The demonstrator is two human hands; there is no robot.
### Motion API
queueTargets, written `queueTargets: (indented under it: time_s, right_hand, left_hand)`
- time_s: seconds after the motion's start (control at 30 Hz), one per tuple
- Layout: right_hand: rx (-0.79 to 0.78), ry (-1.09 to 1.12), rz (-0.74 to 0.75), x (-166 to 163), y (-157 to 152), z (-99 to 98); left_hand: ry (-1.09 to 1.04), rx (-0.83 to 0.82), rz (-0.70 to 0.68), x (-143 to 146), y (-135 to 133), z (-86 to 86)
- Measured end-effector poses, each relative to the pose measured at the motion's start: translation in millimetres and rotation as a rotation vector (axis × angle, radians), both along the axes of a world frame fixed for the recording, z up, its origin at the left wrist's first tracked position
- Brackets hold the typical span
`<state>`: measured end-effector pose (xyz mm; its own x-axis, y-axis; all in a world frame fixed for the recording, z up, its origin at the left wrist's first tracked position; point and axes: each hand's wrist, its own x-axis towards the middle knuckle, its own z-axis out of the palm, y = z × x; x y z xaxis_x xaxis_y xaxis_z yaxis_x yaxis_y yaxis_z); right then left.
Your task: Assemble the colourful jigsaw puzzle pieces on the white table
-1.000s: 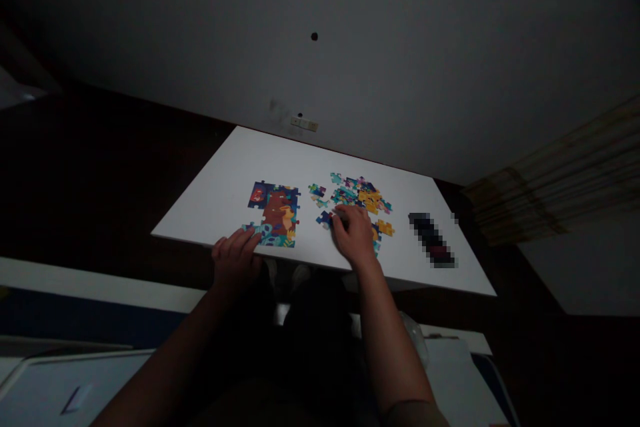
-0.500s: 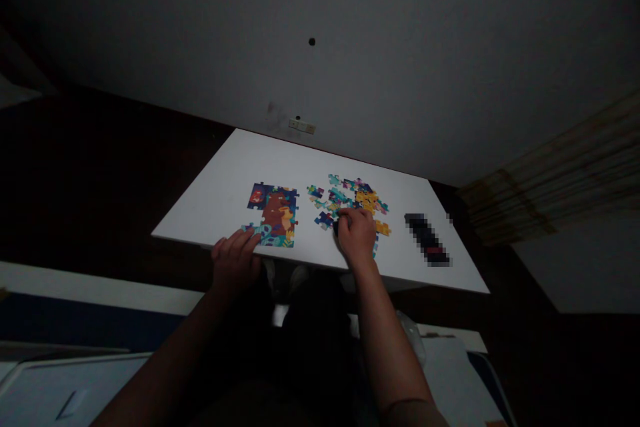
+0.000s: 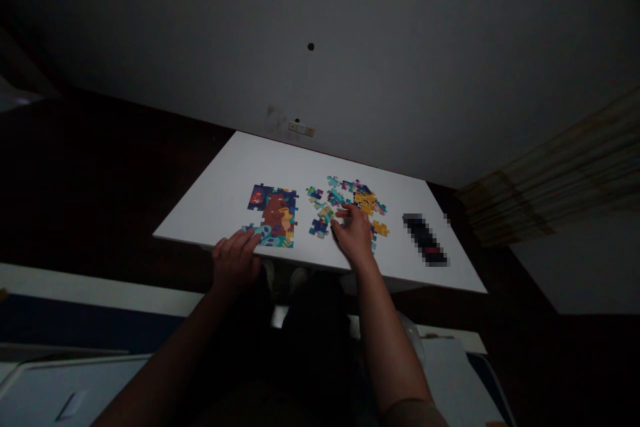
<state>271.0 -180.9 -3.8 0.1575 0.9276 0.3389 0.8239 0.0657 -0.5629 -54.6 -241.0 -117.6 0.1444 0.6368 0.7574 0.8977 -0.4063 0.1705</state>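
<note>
A partly assembled, colourful jigsaw puzzle (image 3: 274, 215) lies on the white table (image 3: 220, 193). My left hand (image 3: 235, 259) rests at the table's front edge with its fingers flat, the fingertips touching the puzzle's lower left corner. To the right lies a heap of several loose pieces (image 3: 355, 199). My right hand (image 3: 353, 233) is on the near side of that heap, fingers stretched out over the pieces, holding nothing that I can see. A dark blue loose piece (image 3: 318, 227) lies just left of its thumb.
A dark oblong object (image 3: 425, 240), blurred out, lies on the table's right part. A grey wall with a small socket plate (image 3: 301, 127) stands behind the table. A pale curtain (image 3: 560, 193) hangs at the right. The floor around is dark.
My right hand has uncurled and its fingers now lie stretched over the loose pieces. The dark blue piece has slid slightly left and nearer to me. My left hand has stayed put.
</note>
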Motion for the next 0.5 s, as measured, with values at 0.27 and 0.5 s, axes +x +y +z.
queueTargets:
  time_s: [0.27, 0.5]
  right_hand:
    - [0.031, 0.043, 0.018, 2.5, 1.5, -3.6]
    - [-0.007, -0.145, 0.056, -1.9, -1.3, -0.6]
  left_hand:
    - [0.058, 0.04, 0.021, 1.7, -0.5, 7.0]
    - [0.022, -0.01, 0.015, 0.6, -0.2, 2.6]
